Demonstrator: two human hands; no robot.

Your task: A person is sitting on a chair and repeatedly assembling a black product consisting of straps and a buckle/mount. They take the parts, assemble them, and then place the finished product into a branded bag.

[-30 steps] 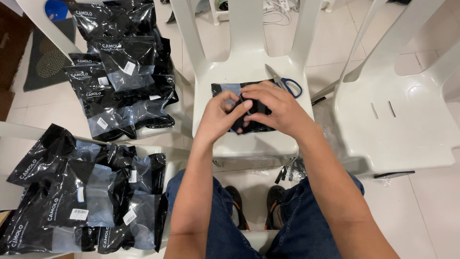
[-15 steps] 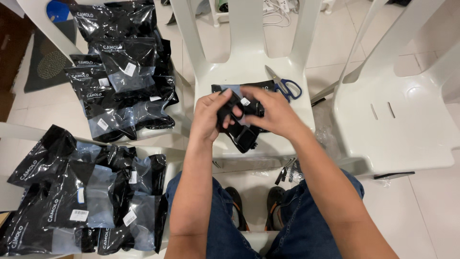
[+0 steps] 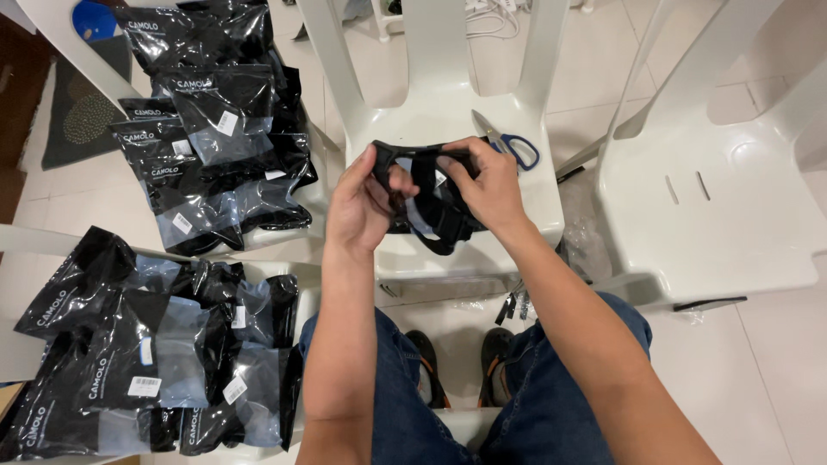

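View from above of a seated person working over a white plastic chair (image 3: pixel 448 103), its seat directly ahead of the knees. A second white chair (image 3: pixel 715 207) stands to the right, well apart from the hands. To the left, a pile of black packets (image 3: pixel 207 129) with clear windows and white stickers covers another seat; nearer the viewer, a second heap of black packets (image 3: pixel 146 344) lies on a further pale surface at lower left. The floor is pale tile (image 3: pixel 775 387). The person's legs, in blue jeans (image 3: pixel 551 413), fill the lower middle, with dark sandals (image 3: pixel 461 366) visible between them.

Both hands are raised just above the front of the chair seat, holding a black mask (image 3: pixel 431 194), an item of dark fabric with straps, between them. The left hand (image 3: pixel 362 207) grips its left edge, thumb pressed over the top rim and fingers curled beneath. The right hand (image 3: pixel 491 185) closes on the right side, fingers bent together around the fabric, thumb pinching it from the inside. A loop of the mask hangs down below the hands.

Scissors (image 3: pixel 508 142) with blue handles lie on the seat just beyond the right hand, not touching it. A few small dark clips (image 3: pixel 515 303) lie on the floor under the seat edge
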